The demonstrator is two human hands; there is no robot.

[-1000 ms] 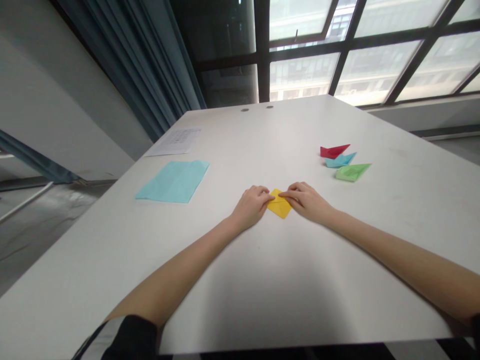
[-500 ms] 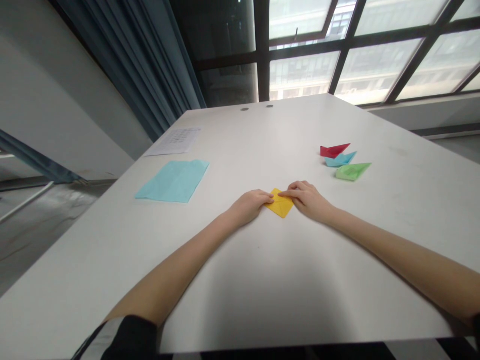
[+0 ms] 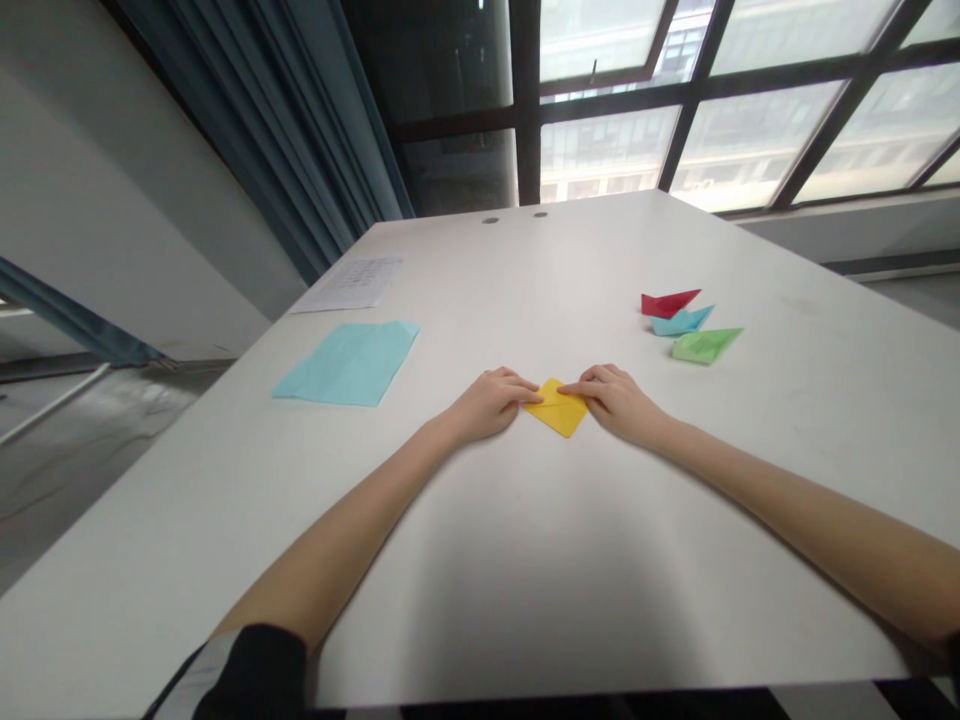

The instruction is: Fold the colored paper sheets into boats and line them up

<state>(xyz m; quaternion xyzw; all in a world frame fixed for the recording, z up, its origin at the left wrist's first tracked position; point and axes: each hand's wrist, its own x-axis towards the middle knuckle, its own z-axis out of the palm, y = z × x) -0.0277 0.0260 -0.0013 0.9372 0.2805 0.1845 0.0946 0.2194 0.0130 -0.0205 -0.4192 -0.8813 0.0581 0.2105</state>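
Note:
A small folded yellow paper (image 3: 556, 410) lies flat on the white table (image 3: 525, 560), a little beyond its middle. My left hand (image 3: 487, 403) rests at the paper's left corner with its fingers curled and the tips pressed on the edge. On the other side, my right hand (image 3: 616, 400) has its fingers bent and its index finger laid along the upper right edge. Both hands hold the paper down against the table.
Three folded paper shapes lie to the right: red (image 3: 667, 301), light blue (image 3: 681, 320) and green (image 3: 703, 343). A light blue sheet (image 3: 347, 362) lies flat at the left, with a printed white sheet (image 3: 349, 283) behind it. Windows and a curtain stand beyond the far edge.
My left hand has slid a little to the left along the yellow paper, so more of its left corner shows. My right hand has stayed in place.

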